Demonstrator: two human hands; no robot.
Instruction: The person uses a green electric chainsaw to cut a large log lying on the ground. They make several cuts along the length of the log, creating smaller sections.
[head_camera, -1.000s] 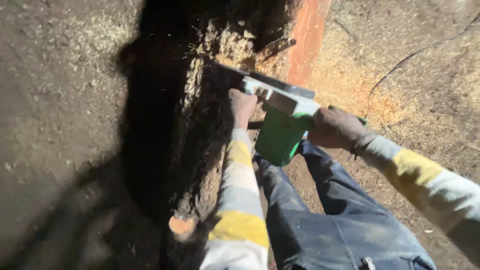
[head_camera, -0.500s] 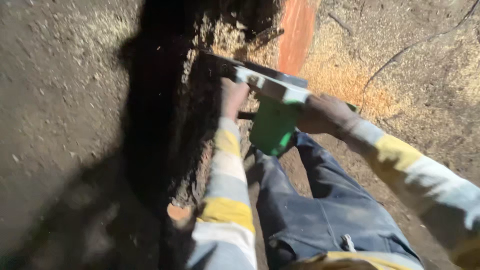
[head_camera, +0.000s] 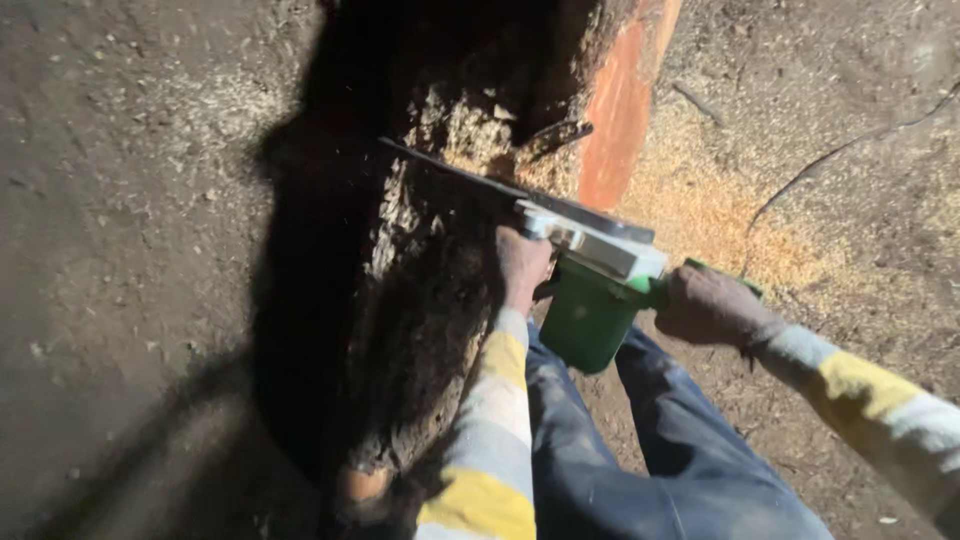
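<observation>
My left hand (head_camera: 522, 268) is clenched round the front grip of the green chainsaw (head_camera: 590, 290) and my right hand (head_camera: 708, 305) grips its rear handle, bar sunk mid-cut across the dark log (head_camera: 440, 200), so steady downward pressure comes next

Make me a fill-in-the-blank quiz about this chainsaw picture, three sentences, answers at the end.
1. The chainsaw body is white and ____.
2. The saw's bar lies across a ____.
3. The left hand and right hand both grip the saw, and pale ____ covers the ground on the right.

Missing words: green; log; sawdust
</observation>
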